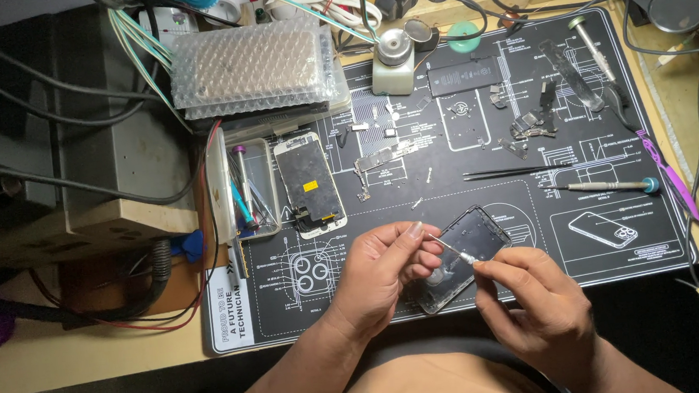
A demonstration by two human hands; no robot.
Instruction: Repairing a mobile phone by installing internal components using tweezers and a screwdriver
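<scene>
The phone frame (464, 255) lies tilted on the black work mat (449, 161), near the front edge of the surface. The left hand (383, 274) steadies its left edge, fingers (409, 235) curled and pressed together above it. The right hand (531, 303) pinches a thin metal tool (453, 251) between thumb and forefinger; the tool tip lies over the frame's interior. A detached screen (308, 183) lies to the upper left.

Both forearms come up from the bottom edge and angle in toward each other. Left hand (378, 272) is palm-down-ish, fingers (409, 235) curled in with the thumb pinching against them. Right hand (533, 303) sits just beside it, fingers bunched tight in a pinch, knuckles up.
</scene>
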